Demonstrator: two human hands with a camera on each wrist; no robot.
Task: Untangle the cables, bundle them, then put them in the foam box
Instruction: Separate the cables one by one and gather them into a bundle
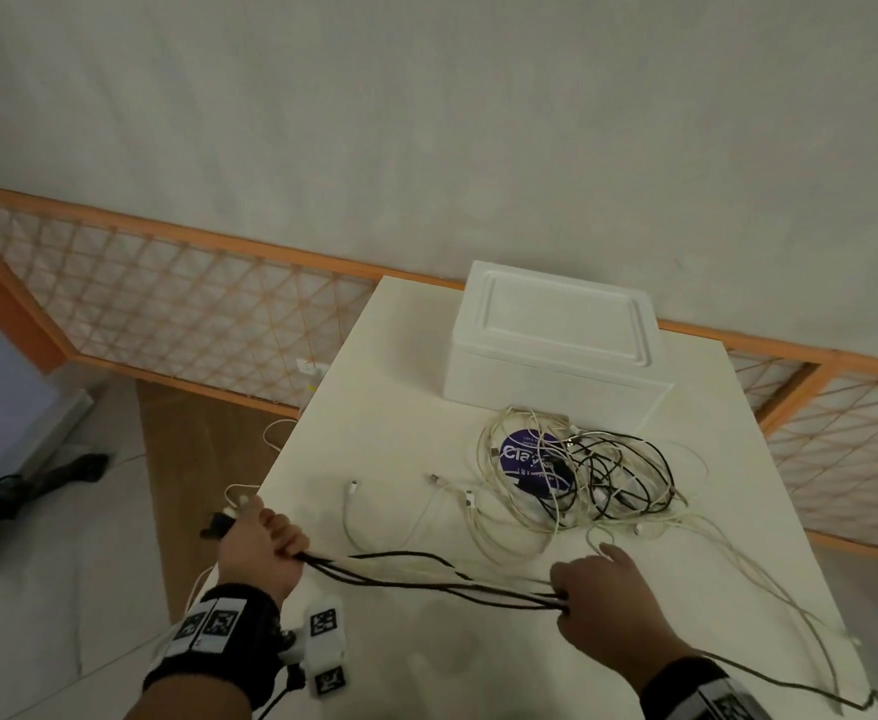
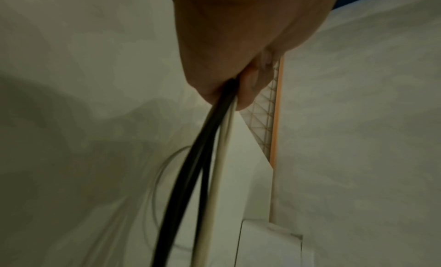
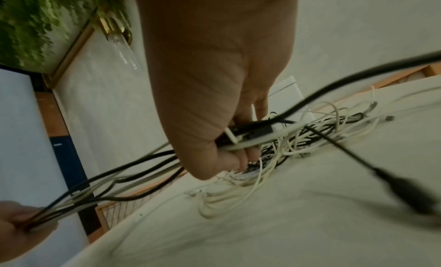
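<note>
While both hands (image 1: 265, 550) (image 1: 600, 595) grip cables (image 1: 426, 574), tangle (image 1: 582, 470) covers purple "Cla…" disc (image 1: 517, 454).

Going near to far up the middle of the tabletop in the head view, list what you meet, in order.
Stretch of black and white cables pulled between the left hand and right hand → loose white cable ends → tangled pile of black and white cables on a purple disc → closed foam box.
</note>
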